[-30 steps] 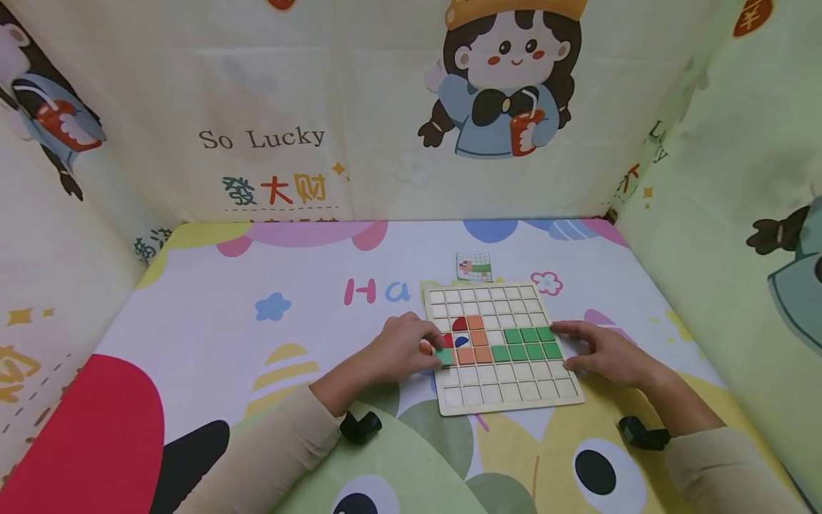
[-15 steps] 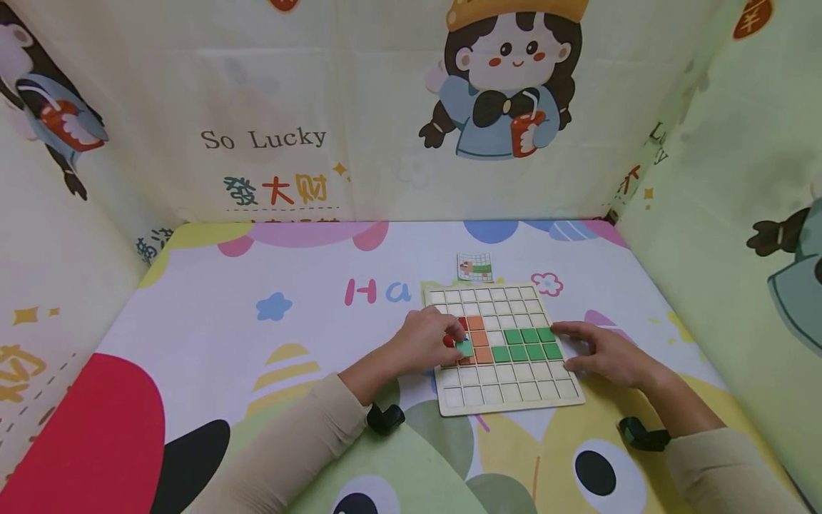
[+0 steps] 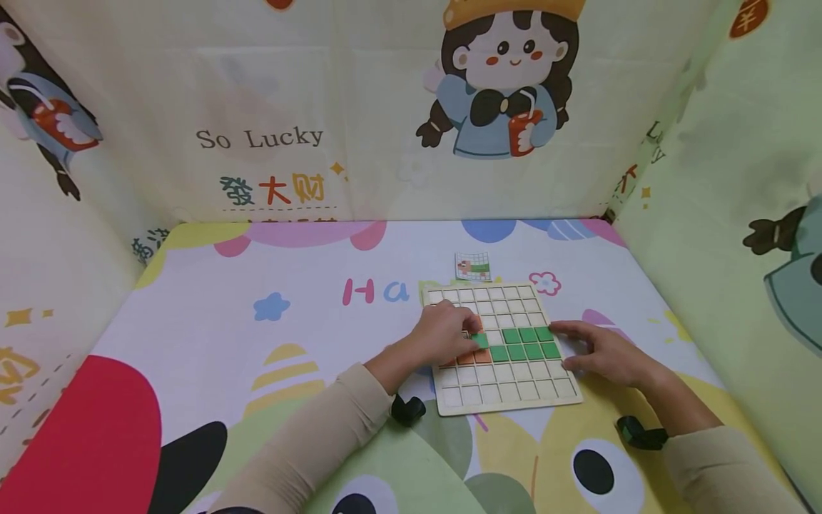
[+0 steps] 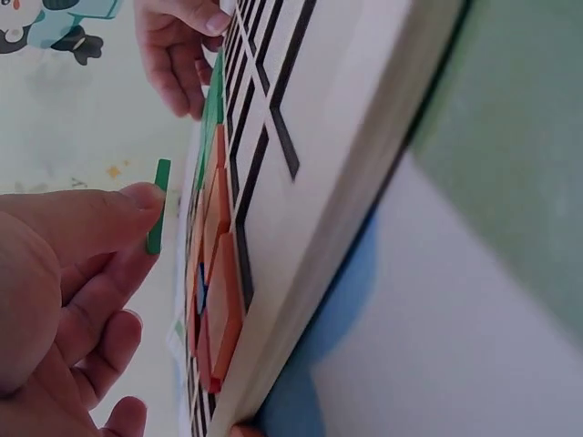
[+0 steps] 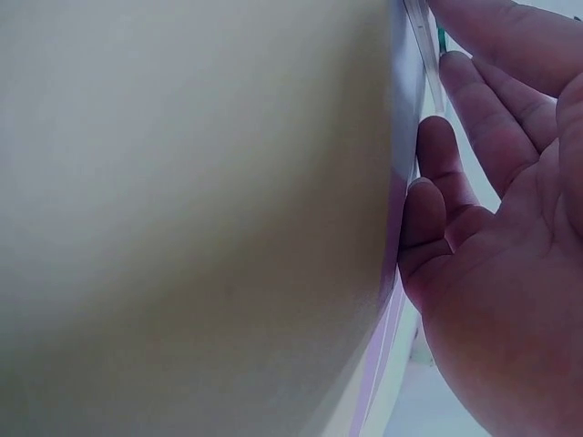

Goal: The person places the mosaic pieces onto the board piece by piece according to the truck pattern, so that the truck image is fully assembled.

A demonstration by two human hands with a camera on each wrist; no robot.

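Note:
Between thumb and fingertip, my left hand (image 3: 443, 335) pinches a green square tile (image 4: 158, 209), held above the left part of a pale wooden grid board (image 3: 507, 392). The left wrist view shows the tile on edge, with a gap between it and the board. Orange tiles (image 4: 219, 228) lie in cells under this hand, which hides some of them in the head view. Two rows of green tiles (image 3: 533, 351) fill cells toward the board's right side. My right hand (image 3: 604, 353) rests at the board's right edge, thumb and forefinger touching it, fingers loosely extended.
A small picture card (image 3: 472, 266) with a gridded orange and green figure lies just behind the board. The table has a colourful printed cloth (image 3: 308, 271). Printed sheets (image 3: 372, 107) stand as walls at the back and sides.
My left hand has moved right across the board from its left edge, carrying the green tile over the orange tiles. The right hand has stayed at the board's edge.

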